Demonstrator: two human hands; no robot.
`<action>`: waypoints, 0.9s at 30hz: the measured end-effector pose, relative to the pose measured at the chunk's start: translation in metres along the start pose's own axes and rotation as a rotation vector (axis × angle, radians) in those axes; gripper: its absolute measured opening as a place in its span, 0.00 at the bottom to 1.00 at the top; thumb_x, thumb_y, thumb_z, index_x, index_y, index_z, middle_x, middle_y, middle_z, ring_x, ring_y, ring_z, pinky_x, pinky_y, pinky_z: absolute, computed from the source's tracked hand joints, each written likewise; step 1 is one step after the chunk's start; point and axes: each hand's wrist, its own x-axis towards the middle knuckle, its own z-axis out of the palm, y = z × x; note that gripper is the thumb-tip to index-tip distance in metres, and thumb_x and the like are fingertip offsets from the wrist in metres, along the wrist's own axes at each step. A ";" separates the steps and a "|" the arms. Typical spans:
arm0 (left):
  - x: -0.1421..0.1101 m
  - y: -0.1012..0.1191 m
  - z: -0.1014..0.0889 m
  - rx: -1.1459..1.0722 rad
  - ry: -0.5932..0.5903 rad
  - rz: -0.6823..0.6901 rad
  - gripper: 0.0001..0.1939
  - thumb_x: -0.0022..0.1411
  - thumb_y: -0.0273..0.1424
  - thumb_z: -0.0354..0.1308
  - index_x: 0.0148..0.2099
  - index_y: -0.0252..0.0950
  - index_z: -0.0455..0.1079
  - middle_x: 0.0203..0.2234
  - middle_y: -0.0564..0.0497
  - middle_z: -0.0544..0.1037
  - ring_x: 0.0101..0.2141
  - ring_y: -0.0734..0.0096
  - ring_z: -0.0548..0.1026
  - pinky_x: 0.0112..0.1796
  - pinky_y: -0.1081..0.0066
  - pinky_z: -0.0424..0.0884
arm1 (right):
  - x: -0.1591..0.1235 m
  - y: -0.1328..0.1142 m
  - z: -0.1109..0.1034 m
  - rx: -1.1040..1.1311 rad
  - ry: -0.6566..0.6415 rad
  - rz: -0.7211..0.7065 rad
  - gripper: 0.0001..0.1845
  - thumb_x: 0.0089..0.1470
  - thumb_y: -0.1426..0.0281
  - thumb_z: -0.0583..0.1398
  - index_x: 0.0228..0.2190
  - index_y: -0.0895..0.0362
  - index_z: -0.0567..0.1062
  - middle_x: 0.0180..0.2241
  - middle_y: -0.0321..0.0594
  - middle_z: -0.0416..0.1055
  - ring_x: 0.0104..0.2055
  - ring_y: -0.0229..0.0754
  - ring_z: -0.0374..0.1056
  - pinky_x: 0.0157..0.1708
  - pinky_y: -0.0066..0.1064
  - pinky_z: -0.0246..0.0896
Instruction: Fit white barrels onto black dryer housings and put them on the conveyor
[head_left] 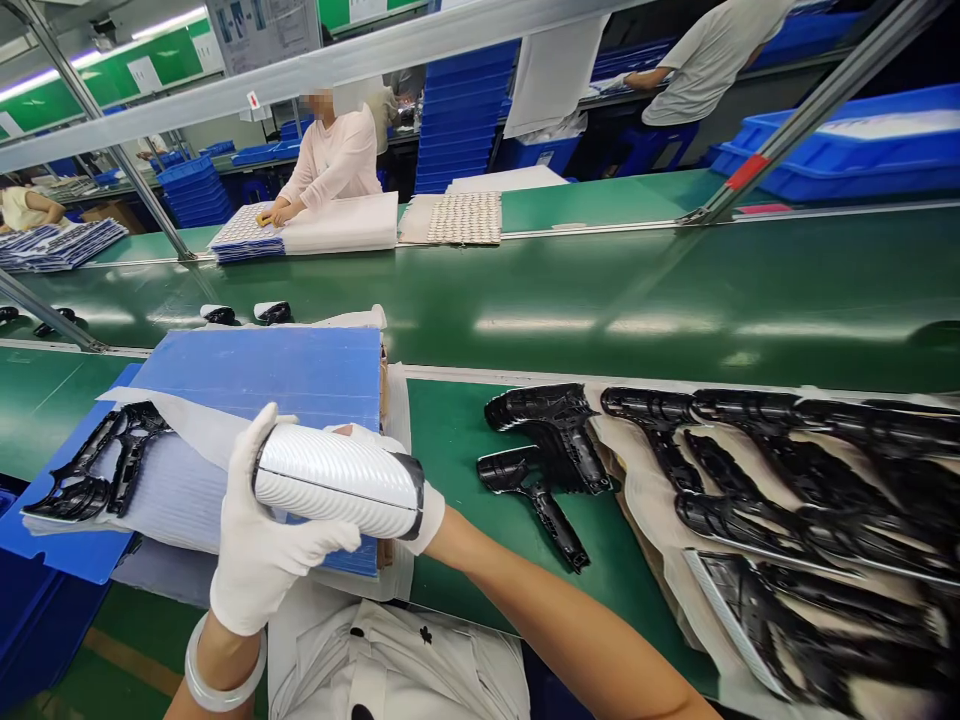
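My left hand (259,545), in a white glove, is wrapped round the left end of a white ribbed plastic shell with black trim (337,482). My right hand (431,515), also gloved, sits behind the shell's right end and is mostly hidden; it grips that end. The shell is held level above a stack of blue corrugated sheets (300,370). A black plastic frame part (97,470) lies on white foam at the left. Two black handle-shaped parts (547,460) lie on the green bench to the right.
Several glossy black shells (795,500) lie on foam sheets at the right. A green conveyor belt (600,300) runs across behind, carrying two small parts (247,314). Across it a person in pink (334,160) works at stacked trays; another person (705,55) stands by blue crates (862,150).
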 end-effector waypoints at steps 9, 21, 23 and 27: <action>0.001 0.000 -0.001 0.030 -0.065 0.075 0.50 0.33 0.40 0.80 0.60 0.49 0.66 0.53 0.49 0.74 0.51 0.54 0.73 0.51 0.60 0.71 | -0.007 -0.022 -0.022 -1.005 0.285 -0.566 0.11 0.55 0.74 0.57 0.35 0.52 0.79 0.51 0.41 0.75 0.62 0.49 0.64 0.65 0.45 0.56; 0.002 0.002 -0.005 0.162 -0.044 0.099 0.18 0.71 0.40 0.51 0.61 0.49 0.68 0.55 0.52 0.75 0.54 0.63 0.73 0.54 0.67 0.68 | -0.005 -0.024 -0.028 -1.450 0.383 -0.908 0.14 0.65 0.73 0.51 0.38 0.53 0.77 0.50 0.45 0.76 0.60 0.48 0.67 0.59 0.46 0.66; 0.001 0.001 -0.005 0.153 -0.059 0.119 0.18 0.72 0.39 0.50 0.62 0.50 0.67 0.56 0.53 0.74 0.55 0.65 0.72 0.55 0.69 0.67 | -0.004 -0.022 -0.030 -1.458 0.389 -0.928 0.14 0.65 0.73 0.51 0.38 0.54 0.77 0.50 0.45 0.75 0.60 0.48 0.67 0.59 0.46 0.66; 0.000 -0.002 -0.006 0.134 -0.076 0.132 0.20 0.71 0.40 0.52 0.63 0.50 0.66 0.57 0.52 0.73 0.56 0.63 0.71 0.55 0.68 0.67 | 0.000 -0.020 -0.032 -1.471 0.387 -0.952 0.13 0.64 0.74 0.52 0.38 0.53 0.76 0.50 0.45 0.75 0.59 0.48 0.67 0.58 0.46 0.66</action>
